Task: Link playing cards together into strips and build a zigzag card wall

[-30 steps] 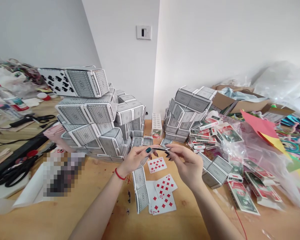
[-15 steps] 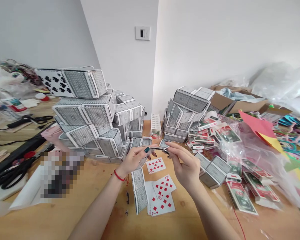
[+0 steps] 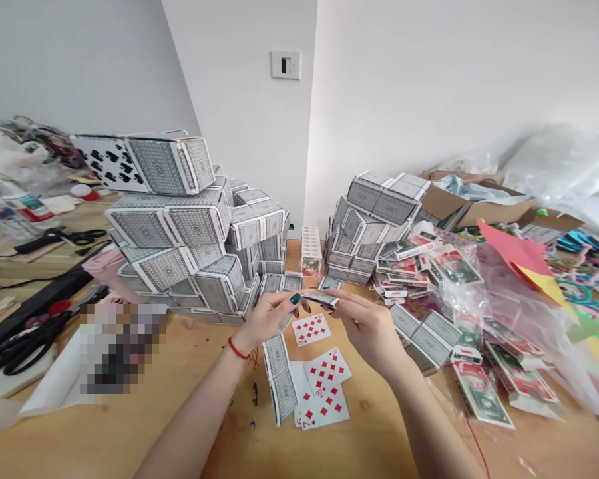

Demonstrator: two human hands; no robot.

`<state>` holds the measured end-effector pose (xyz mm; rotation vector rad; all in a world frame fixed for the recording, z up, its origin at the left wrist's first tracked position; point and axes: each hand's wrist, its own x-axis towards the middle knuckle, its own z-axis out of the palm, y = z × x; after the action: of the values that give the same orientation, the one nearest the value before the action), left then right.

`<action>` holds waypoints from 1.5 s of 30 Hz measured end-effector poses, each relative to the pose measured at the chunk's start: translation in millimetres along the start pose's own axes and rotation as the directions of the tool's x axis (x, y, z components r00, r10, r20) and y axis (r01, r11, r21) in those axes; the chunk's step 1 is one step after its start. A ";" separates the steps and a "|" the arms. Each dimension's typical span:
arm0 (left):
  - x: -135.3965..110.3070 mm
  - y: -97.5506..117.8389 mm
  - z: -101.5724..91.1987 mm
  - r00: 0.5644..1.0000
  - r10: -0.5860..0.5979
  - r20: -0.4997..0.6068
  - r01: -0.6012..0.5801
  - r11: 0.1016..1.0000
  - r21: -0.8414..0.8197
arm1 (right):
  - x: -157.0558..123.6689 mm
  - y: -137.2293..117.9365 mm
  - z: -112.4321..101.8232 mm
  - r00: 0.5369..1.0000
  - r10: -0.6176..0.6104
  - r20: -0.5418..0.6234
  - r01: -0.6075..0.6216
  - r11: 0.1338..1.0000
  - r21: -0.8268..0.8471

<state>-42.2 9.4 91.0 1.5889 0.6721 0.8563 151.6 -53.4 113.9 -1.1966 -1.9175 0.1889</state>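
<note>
Between my two hands, above the middle of the table, is a playing card [image 3: 321, 299] seen almost edge-on. My left hand [image 3: 274, 315], with a red cord at the wrist, pinches its left end between thumb and fingers. At the right end, the fingers of my right hand [image 3: 367, 326] close on it; whether it is one card or more I cannot tell. Below lie a face-up nine of diamonds [image 3: 312, 330], an eight of diamonds [image 3: 328, 370] and a seven of diamonds [image 3: 325, 407], the last two overlapping. A folded card piece [image 3: 279, 379], grey back showing, stands beside them on the left.
A tall stack of card blocks [image 3: 174, 226] rises at left, a smaller stack [image 3: 374, 219] at back right. One card block [image 3: 426, 339] sits by my right forearm. Card boxes [image 3: 484, 392] and plastic litter the right; scissors [image 3: 34, 332] lie at left.
My right hand has tilted slightly, its fingers lying flatter along the card, and more of the card's surface shows. My left hand has barely moved.
</note>
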 end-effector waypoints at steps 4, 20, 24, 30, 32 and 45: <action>0.0 -0.6 1.5 1.000 -0.017 -0.007 0.017 0.999 0.039 | 0.6 4.4 -8.5 0.998 0.032 0.048 -0.034 0.999 0.021; -0.7 6.5 1.0 0.999 -0.001 0.044 0.000 1.000 0.031 | -0.6 13.7 -13.5 0.986 0.139 0.090 -0.163 0.915 0.370; -1.2 9.3 3.0 0.998 -0.004 0.057 0.002 0.999 0.036 | -0.2 12.0 -16.6 0.979 0.177 0.103 -0.203 0.905 0.373; -2.4 10.6 5.1 0.996 0.012 0.089 -0.008 0.999 -0.048 | -1.6 9.2 -16.1 0.995 0.099 -0.015 -0.094 0.972 0.215; -2.5 9.2 5.8 0.998 0.011 0.069 -0.007 0.999 -0.045 | -2.9 7.4 -15.0 0.996 0.044 -0.083 -0.038 0.997 0.062; -4.0 4.6 6.8 1.000 -0.006 -0.029 0.008 0.996 0.084 | -2.7 5.9 -4.7 0.971 -0.138 -0.194 0.045 0.906 -0.421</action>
<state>-39.0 1.5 94.3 1.6516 0.7422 0.8569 159.4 -53.8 112.2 -1.3313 -1.8620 -0.4094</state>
